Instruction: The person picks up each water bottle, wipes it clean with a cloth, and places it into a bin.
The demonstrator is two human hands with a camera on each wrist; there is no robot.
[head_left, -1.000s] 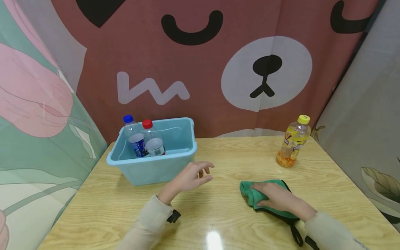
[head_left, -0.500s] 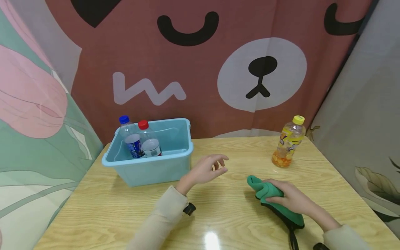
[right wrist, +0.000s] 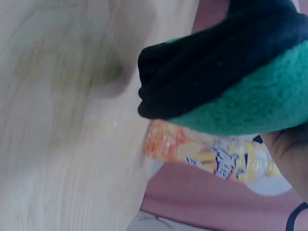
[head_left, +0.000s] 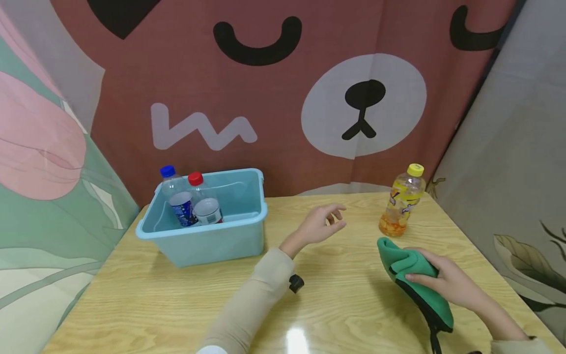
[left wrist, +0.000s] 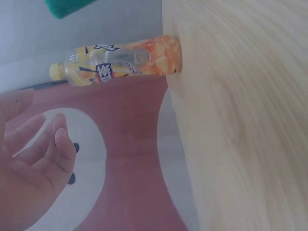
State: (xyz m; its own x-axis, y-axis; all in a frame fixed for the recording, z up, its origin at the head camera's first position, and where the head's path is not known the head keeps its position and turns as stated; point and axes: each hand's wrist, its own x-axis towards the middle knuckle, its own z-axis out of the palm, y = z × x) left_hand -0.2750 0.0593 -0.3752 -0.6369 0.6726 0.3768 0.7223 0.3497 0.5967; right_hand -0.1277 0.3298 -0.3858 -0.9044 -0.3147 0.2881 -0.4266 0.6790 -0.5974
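Observation:
My right hand (head_left: 448, 280) grips a folded green cloth (head_left: 426, 290) with black edging, held up over the right side of the table; a black loop dangles from its lower end. In the right wrist view the cloth (right wrist: 250, 91) fills the upper right and covers part of the bottle behind it. My left hand (head_left: 319, 223), fingers loosely bent around nothing, hovers over the middle of the table. To its right stands an upright bottle (head_left: 400, 204) with a yellow cap and orange contents. The left wrist view shows this bottle (left wrist: 120, 62) beyond the relaxed left hand (left wrist: 36, 168).
A light blue plastic basin (head_left: 212, 246) sits at the table's back left. Inside lean a blue-capped bottle (head_left: 181, 201) and a red-capped bottle (head_left: 207, 204). Printed curtains (head_left: 283, 123) hang right behind the wooden table (head_left: 177, 305).
My right hand has lifted the cloth off the table and moved right with it. The left hand has moved right and farther back, away from the basin toward the yellow-capped bottle.

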